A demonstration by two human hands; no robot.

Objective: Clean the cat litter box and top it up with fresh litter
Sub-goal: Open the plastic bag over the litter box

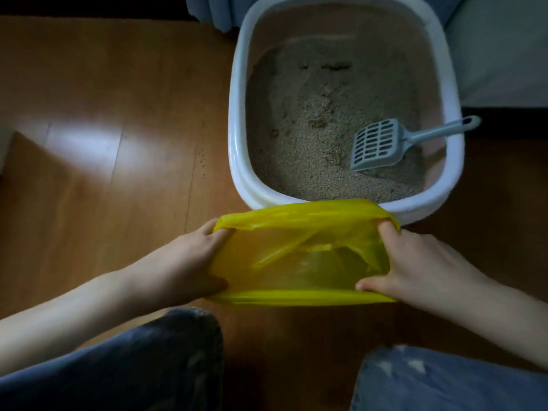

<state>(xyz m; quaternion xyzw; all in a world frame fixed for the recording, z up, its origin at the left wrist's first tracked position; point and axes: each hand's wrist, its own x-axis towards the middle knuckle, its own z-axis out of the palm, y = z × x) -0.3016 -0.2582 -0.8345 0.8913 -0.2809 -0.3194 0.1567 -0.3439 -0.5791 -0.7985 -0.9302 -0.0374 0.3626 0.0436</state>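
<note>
A white litter box (237, 137) stands on the wooden floor, filled with grey-brown litter (314, 120) that has a few darker clumps in it. A grey slotted scoop (379, 143) lies in the litter at the right, its handle resting over the box's right rim. Just in front of the box, a yellow plastic bag (302, 256) is stretched wide at its mouth. My left hand (189, 262) grips the bag's left edge, fingers inside and thumb underneath. My right hand (415, 262) grips the right edge the same way.
My knees in blue jeans (142, 360) fill the bottom of the view. Wooden floor (98, 149) spreads out to the left, with a few spilled litter grains near the box. Blue fabric (213, 10) hangs behind the box, and a pale surface (504, 54) lies at the right.
</note>
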